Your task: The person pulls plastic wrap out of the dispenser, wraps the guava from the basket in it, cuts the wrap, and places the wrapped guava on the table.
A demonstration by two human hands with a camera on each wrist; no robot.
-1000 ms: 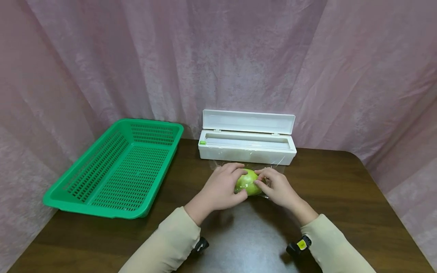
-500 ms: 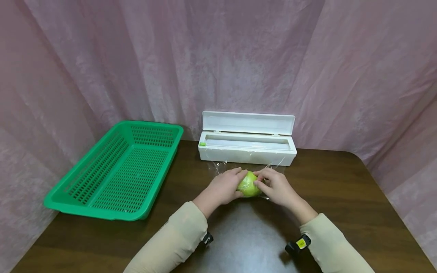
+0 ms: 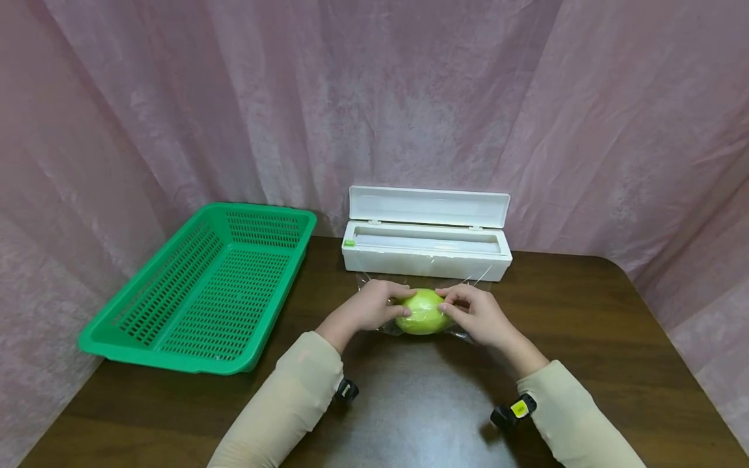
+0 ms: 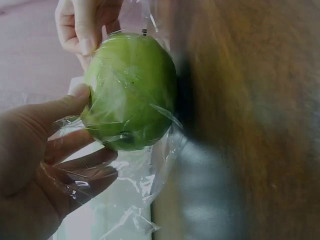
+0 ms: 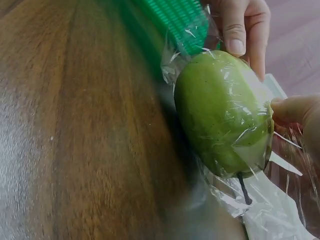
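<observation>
A green pear [image 3: 422, 318] with a dark stem [image 5: 244, 189] lies on its side, covered by clear cling film [image 4: 145, 185]. The film is smooth over the top and loose around both ends. My left hand [image 3: 370, 304] holds the pear's left end, its thumb tip against the fruit and the other fingers curled behind, film draped over them. Opposite, my right hand [image 3: 478, 314] pinches film between thumb and forefinger at the pear's upper right side. Most of the right hand's remaining fingers are hidden in its wrist view.
Just behind the hands stands a white cling film box [image 3: 430, 263], lid up, with a green slider [image 3: 349, 243] at its left. A green slotted basket [image 3: 170, 365] sits on the left of the brown wooden table [image 3: 591, 364]. Pink curtains [image 3: 421, 97] hang around the back.
The left hand slid right over the pear, then drew back left to its left end, uncovering more of the fruit. The right hand stayed nearly in place.
</observation>
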